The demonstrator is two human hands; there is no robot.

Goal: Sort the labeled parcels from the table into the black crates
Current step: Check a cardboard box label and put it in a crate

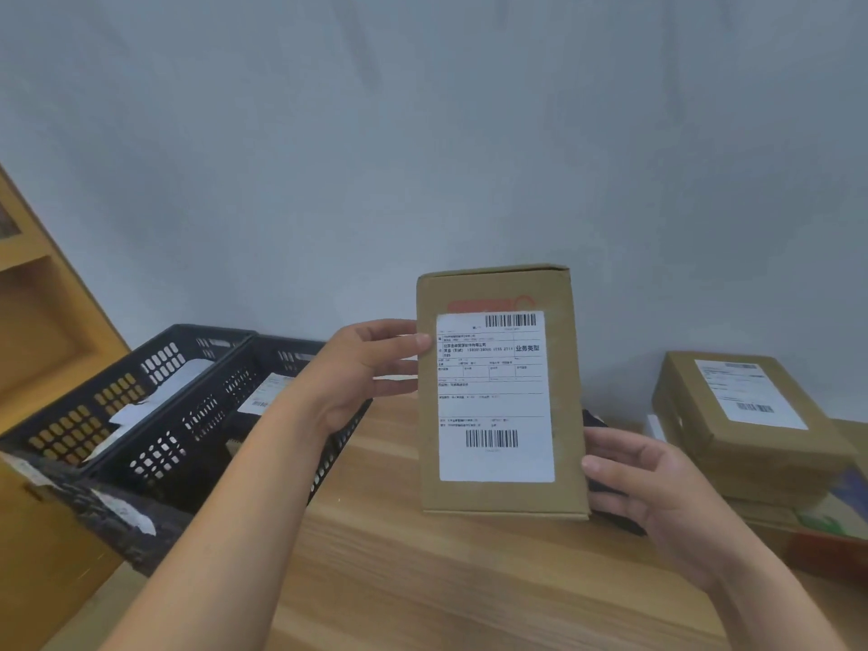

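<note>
Right now a person is holding one cardboard parcel (568, 368) upright over the middle of the table (422, 584), with its white shipping label (495, 406) facing the camera. Whether its bottom edge is touching the wood, I cannot tell.

The left hand (361, 368) is gripping the parcel's left edge near the top. Its thumb (413, 343) is lying across the front and overlapping the label, while the other fingers are passing behind the cardboard, so the hand is clamping the edge between them. The right hand (657, 491) is gripping the lower right edge, its thumb tip pressing at the front of that edge and its fingers curling round the back. A dark object (606, 491) is showing behind the parcel beside this hand; what it is cannot be told.

Two black crates are sitting side by side at the table's left edge, reaching toward the back left corner. The outer crate (84, 415) is holding white-labelled packets, and the inner crate (197, 444), just beside it and nearer the held parcel, is holding a parcel with its label up (265, 392).

At the table's right edge a stack of parcels (751, 444) is waiting, the top one lying flat with its label upward. A wooden shelf unit (42, 321) is standing beyond the crates on the left, and a grey wall (422, 133) is running behind the table's back edge.
</note>
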